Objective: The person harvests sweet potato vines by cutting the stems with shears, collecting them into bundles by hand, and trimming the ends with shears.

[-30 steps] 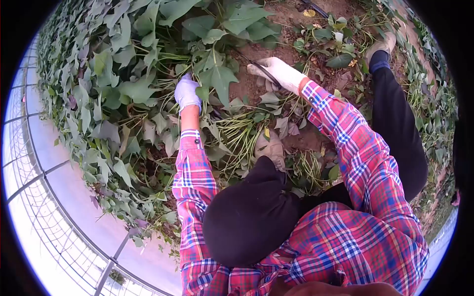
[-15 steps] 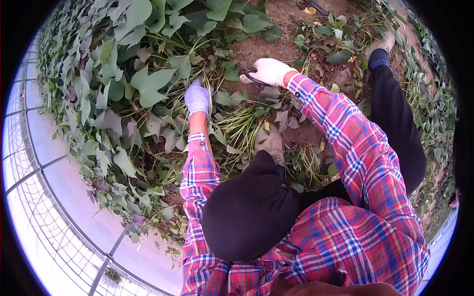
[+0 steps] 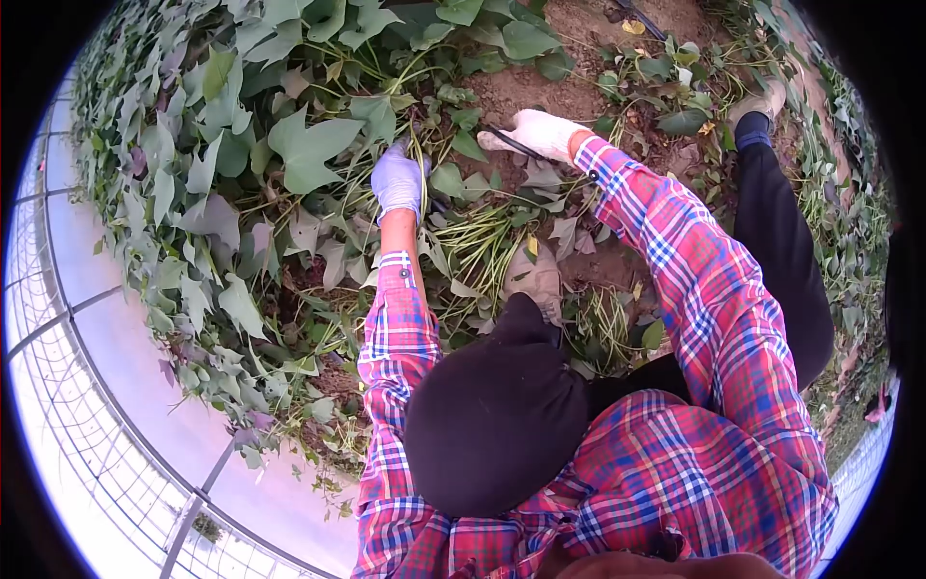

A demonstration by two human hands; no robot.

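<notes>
Head view: green vines (image 3: 374, 116) are gripped by the left hand (image 3: 397, 180), and a thin dark tool (image 3: 519, 145) by the right hand (image 3: 541, 134) (fingers (image 3: 391, 162) are curled).

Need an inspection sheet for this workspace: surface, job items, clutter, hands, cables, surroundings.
Surface: bare reddish-brown soil, largely covered by lobed-leaf vines.
Job's things: those vines; slim dark tool, type unclear.
Clutter: pale-green stems bunched by the near shoe; yellow leaf on soil.
Grippers: left hand, lavender glove, among the vines, finger closure hidden; right hand, white glove, closed around the tool.
Cables: none identifiable; dark tube-like line on the soil, upper right, type unclear.
Surroundings: metal framework with mesh at image left.
</notes>
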